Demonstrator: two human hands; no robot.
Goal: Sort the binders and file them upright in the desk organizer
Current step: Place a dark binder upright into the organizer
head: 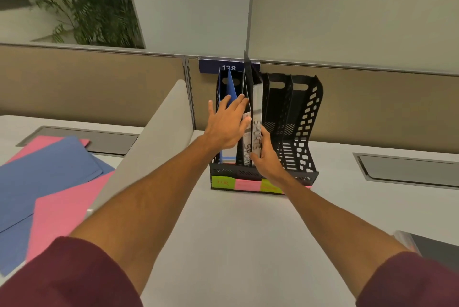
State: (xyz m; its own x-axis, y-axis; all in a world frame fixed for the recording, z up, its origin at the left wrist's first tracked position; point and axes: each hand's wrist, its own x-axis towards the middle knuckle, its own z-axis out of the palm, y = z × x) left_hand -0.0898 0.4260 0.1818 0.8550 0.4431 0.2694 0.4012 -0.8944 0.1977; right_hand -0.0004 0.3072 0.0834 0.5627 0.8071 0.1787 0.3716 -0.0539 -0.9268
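Looking down in the head view, you have both arms stretched toward a black perforated plastic desk organizer (308, 120) standing on the pale desk top (236, 232). Your left hand (227, 125) is flat with its fingers straight. It rests against the front of a blue paper folder (229, 83) standing in the organizer's leftmost slot, and its thumb touches a leaning white-spined binder (246, 150) lettered SPORTS.

Just right of that hand, your right hand (265, 157) curls its fingers round the lower spine of an upright black-covered binder (257, 100). This one also has a white spine lettered SPORTS, and it touches the leaning one. Whether the two share one slot is not clear.

Directly below your right wrist, green and pink sticky notes (223, 182) line the organizer's front lip. Well to the left of your left forearm, beyond a grey divider panel (154, 132), flat pink and blue folders (49, 170) lie overlapping on the next desk. Beside your right elbow sits a dark, blurred stack (432, 249).
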